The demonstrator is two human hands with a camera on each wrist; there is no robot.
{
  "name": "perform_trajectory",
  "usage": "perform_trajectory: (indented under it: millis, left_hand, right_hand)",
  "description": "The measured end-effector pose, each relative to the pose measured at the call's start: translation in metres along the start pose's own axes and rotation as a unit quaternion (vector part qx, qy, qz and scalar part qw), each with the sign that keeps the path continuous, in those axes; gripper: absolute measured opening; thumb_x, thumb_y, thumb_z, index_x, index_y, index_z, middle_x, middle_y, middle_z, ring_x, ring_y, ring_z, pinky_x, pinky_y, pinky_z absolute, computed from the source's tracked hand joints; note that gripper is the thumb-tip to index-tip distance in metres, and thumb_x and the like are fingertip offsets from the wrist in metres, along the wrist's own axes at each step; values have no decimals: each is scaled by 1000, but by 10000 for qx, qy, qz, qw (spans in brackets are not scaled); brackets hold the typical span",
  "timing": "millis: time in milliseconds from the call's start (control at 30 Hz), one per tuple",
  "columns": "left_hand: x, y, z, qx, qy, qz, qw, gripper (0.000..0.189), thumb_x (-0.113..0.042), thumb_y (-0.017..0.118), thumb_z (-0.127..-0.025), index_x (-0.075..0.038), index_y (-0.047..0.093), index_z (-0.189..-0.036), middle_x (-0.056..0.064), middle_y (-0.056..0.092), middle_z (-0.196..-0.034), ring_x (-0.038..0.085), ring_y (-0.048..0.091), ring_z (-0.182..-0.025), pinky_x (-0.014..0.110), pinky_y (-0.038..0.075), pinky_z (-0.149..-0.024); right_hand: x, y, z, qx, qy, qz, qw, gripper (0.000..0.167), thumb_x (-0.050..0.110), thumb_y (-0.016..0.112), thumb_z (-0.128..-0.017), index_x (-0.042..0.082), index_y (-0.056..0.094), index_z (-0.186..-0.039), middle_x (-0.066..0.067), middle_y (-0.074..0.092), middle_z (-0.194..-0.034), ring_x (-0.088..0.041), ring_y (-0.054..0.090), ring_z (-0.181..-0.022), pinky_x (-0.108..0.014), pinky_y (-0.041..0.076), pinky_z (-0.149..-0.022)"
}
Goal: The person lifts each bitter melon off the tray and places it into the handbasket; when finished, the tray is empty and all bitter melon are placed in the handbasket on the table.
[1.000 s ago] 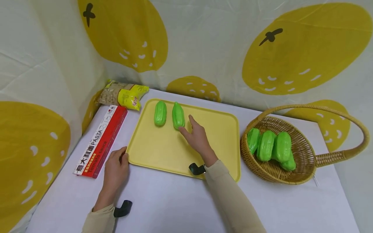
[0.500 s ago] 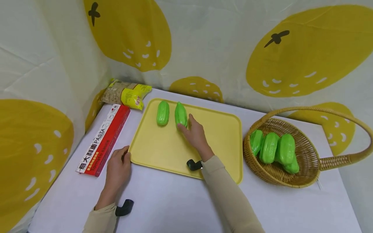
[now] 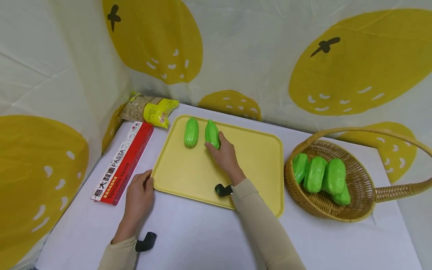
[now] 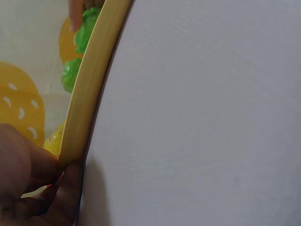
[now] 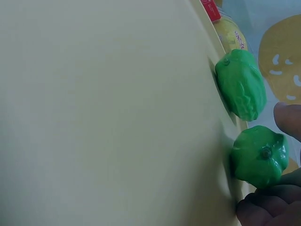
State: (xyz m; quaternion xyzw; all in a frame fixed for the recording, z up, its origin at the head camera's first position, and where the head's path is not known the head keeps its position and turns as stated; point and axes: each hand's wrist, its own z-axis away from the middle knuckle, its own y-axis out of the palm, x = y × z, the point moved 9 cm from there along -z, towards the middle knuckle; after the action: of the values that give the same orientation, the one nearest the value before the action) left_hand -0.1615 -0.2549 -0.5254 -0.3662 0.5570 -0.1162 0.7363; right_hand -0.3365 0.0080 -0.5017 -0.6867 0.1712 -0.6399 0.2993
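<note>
Two glossy green lobed gourds lie on a yellow tray point(image 3: 189, 176). My right hand point(image 3: 225, 155) is around the nearer-to-centre gourd point(image 3: 211, 132), thumb on its left side and fingers on its right. The right wrist view shows the stem end of that gourd point(image 5: 261, 155), with curled fingers against its underside. To its left the other gourd point(image 3: 191, 133) lies lengthwise, untouched. At the tray's near left corner is my left hand point(image 3: 139, 195). In the left wrist view, its thumb and fingers pinch the tray's rim point(image 4: 87, 89).
A wicker basket point(image 3: 362, 168) with a tall handle stands right of the tray, holding several more green gourds point(image 3: 315, 174). Left of the tray lies a red and white pasta box point(image 3: 123, 161). Behind the box, a yellow bag point(image 3: 156, 112) leans near the fruit-printed curtain point(image 3: 246, 48).
The right hand has moved slightly forward and closed its thumb and fingers around the right-hand gourd. The left hand stays at the tray corner. The head view has shifted slightly.
</note>
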Motion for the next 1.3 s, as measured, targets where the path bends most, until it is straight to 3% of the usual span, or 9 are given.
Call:
perform_trajectory:
  millis: [300, 800, 1300]
  left_hand:
    - [-3, 1, 2, -15, 8, -9, 10000, 44, -18, 49, -107, -3, 51, -148, 19, 58, -135, 34, 57, -123, 53, 52, -106]
    - [-3, 0, 3, -32, -10, -53, 10000, 45, -18, 49, -107, -2, 50, -148, 20, 57, -136, 35, 57, -124, 54, 51, -107]
    - [-3, -1, 2, -32, 32, -45, 10000, 44, -17, 49, -107, -1, 51, -148, 21, 57, -136, 36, 56, -125, 55, 49, -108]
  right_hand:
    - [0, 0, 1, -49, 155, 56, 9999, 78, 37, 64, -100, 2, 29, -160, -22, 64, -127, -30, 61, -103, -44, 54, -89]
    - [4, -5, 5, 43, -10, 342, 9994, 70, 30, 63, -102, 0, 33, -158, -24, 65, -128, -30, 62, -101, -45, 54, -86]
    - [10, -18, 10, 38, -91, 143, 9998, 71, 28, 63, -102, -1, 31, -158, -26, 60, -138, -33, 63, -109, -47, 55, -91]
